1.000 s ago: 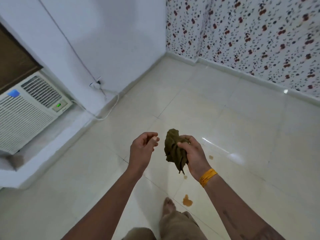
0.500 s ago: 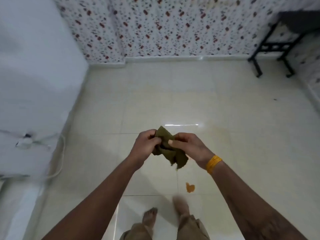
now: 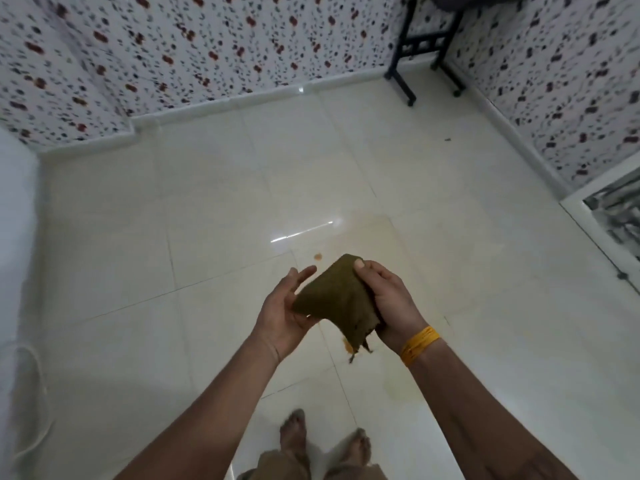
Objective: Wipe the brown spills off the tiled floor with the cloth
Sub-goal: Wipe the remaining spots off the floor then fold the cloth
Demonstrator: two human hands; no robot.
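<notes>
Holding an olive-brown folded cloth (image 3: pixel 334 299) well above the glossy cream tiled floor (image 3: pixel 207 237), the person stands with both arms stretched forward. The right hand (image 3: pixel 388 303) has its grip clamped on the cloth, thumb pressed on the upper corner and fingers curled round the right edge. The left hand (image 3: pixel 282 306) has its fingers apart and fairly straight, palm cupped against the cloth's left corner without closing on it. The cloth forms a rough triangle; its long axis runs from the top corner under the right thumb down toward a frayed lower tip that hangs between the wrists, pointing at the person. A yellow thread band (image 3: pixel 419 344) circles the right wrist.

No container shows in the view.

On the floor, a small brown spot (image 3: pixel 317 256) lies just beyond the cloth's top corner, and an orange-brown spill (image 3: pixel 347 345) peeks out beside the hanging tip, mostly hidden by the cloth. A faint brownish film (image 3: pixel 415 237) spreads over the tiles past the right hand. Two bare feet (image 3: pixel 294 433) stand below the arms. A black metal stand (image 3: pixel 415 50) sits in the far corner against the white wall with red and dark speckles (image 3: pixel 207 46), well apart from the spills. A white cable (image 3: pixel 31 403) loops at the left edge.
</notes>
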